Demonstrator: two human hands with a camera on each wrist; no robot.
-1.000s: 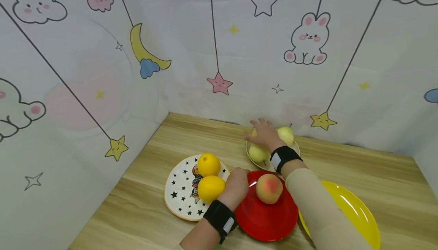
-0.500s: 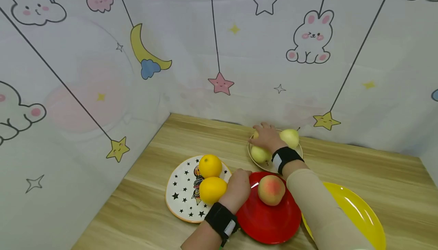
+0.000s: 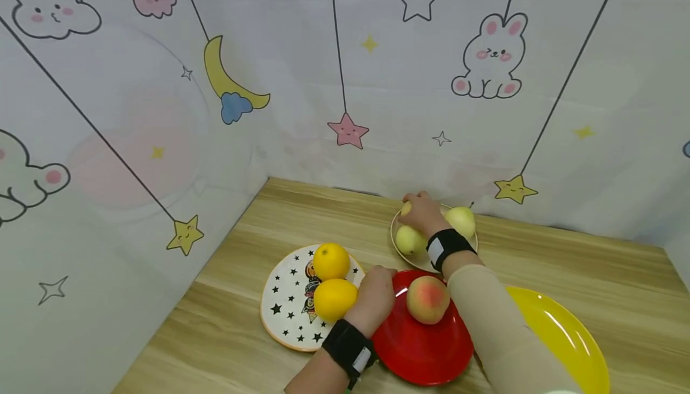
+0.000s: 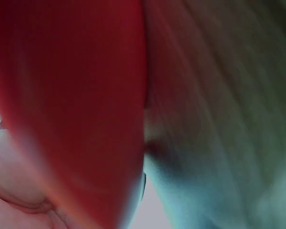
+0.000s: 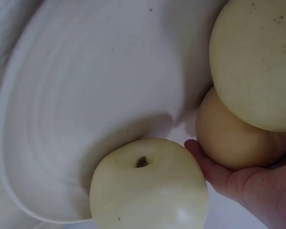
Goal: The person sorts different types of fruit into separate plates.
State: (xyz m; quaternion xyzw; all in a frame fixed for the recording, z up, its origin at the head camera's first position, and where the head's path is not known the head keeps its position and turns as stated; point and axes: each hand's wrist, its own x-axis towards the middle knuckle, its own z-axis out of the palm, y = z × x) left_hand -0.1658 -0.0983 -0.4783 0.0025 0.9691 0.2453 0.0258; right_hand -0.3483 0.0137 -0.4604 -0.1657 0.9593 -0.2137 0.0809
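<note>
Inside the white bowl point(image 5: 66, 109), gripping a tan fruit point(image 5: 233, 140) in the curled right hand point(image 3: 424, 213) — beside two pale pears point(image 5: 150, 188), so could nudge one over the rim on lifting. Nearer, holding the red plate point(image 3: 426, 358) by its edge in the closed left hand point(image 3: 375, 291) — could tip it with a tug, rolling the loose peach point(image 3: 428, 300) onto the desk point(image 3: 318, 211).

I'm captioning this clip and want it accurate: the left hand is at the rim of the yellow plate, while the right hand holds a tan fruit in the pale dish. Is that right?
Not quite: the left hand is at the rim of the red plate, as the head view shows. The right hand does hold a tan fruit in the pale dish.
</note>
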